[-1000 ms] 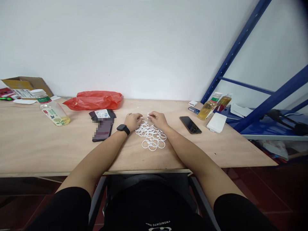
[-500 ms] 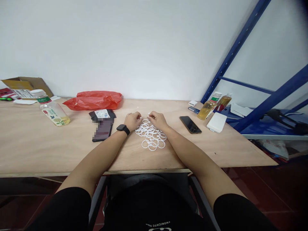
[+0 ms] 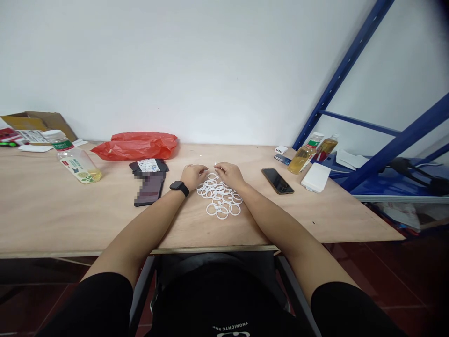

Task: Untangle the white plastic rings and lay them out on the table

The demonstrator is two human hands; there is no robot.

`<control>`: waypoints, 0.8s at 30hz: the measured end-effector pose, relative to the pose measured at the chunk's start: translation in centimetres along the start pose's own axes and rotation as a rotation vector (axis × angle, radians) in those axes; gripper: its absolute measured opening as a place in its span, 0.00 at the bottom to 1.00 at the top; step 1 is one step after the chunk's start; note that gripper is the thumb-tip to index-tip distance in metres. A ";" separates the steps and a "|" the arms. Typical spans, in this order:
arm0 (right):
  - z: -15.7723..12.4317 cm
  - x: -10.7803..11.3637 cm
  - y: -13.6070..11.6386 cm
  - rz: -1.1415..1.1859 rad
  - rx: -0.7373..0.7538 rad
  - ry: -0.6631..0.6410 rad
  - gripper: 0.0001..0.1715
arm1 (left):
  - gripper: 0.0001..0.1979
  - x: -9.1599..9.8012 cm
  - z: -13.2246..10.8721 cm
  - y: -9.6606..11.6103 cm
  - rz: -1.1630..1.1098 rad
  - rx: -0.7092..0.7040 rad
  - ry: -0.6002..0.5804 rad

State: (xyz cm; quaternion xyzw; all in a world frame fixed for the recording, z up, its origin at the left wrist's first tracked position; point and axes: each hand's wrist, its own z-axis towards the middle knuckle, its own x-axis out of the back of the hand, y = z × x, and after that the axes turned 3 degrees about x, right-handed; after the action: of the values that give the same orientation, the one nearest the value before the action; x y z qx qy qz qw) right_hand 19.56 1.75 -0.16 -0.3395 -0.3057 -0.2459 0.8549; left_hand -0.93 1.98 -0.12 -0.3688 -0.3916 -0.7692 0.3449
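Observation:
Several thin white plastic rings (image 3: 224, 199) lie overlapping in a loose pile on the wooden table (image 3: 87, 224). Small white tabs show on some of them. At the pile's far left edge is my left hand (image 3: 194, 177), wearing a black watch, its fingers bent and pressed together; what they hold, if anything, is hidden. My right hand (image 3: 229, 175) is closed in a pinch at the far right edge of the pile. A tiny white piece (image 3: 215, 164) shows at its fingertips, too small to name. The two sets of fingertips are close together, with a narrow gap between them.
Left of my hands are a dark package (image 3: 149, 166), a red plastic bag (image 3: 136, 146) and a tilted-looking drink bottle (image 3: 75, 159). To the right lie a phone (image 3: 278, 181), a white case (image 3: 315, 178) and another bottle (image 3: 305, 154). A blue metal rack (image 3: 351, 54) stands beyond.
My right fingers have shifted slightly, and the white piece at their tips now shows a little higher. My left fingers have straightened slightly. The ring pile looks the same.

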 end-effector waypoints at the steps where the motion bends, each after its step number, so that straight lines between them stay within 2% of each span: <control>1: 0.0 0.0 0.0 -0.003 0.010 -0.002 0.13 | 0.13 -0.1 0.0 0.0 -0.002 -0.004 0.008; 10: 0.1 -0.1 -0.1 -0.026 0.060 0.044 0.11 | 0.11 -0.6 0.1 -0.4 -0.032 -0.044 0.069; 19: 0.0 0.1 -0.2 -0.005 -0.017 0.088 0.09 | 0.11 -0.6 0.1 -0.6 -0.046 -0.062 0.078; 24: -0.2 0.1 -0.1 -0.036 -0.004 0.079 0.08 | 0.12 -0.7 0.3 -0.8 -0.061 -0.064 0.095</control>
State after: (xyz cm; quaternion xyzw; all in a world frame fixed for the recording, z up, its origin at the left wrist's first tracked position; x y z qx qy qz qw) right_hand 19.64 1.51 -0.11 -0.3259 -0.2773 -0.2751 0.8609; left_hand -1.16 2.72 -0.84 -0.3306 -0.3612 -0.8082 0.3273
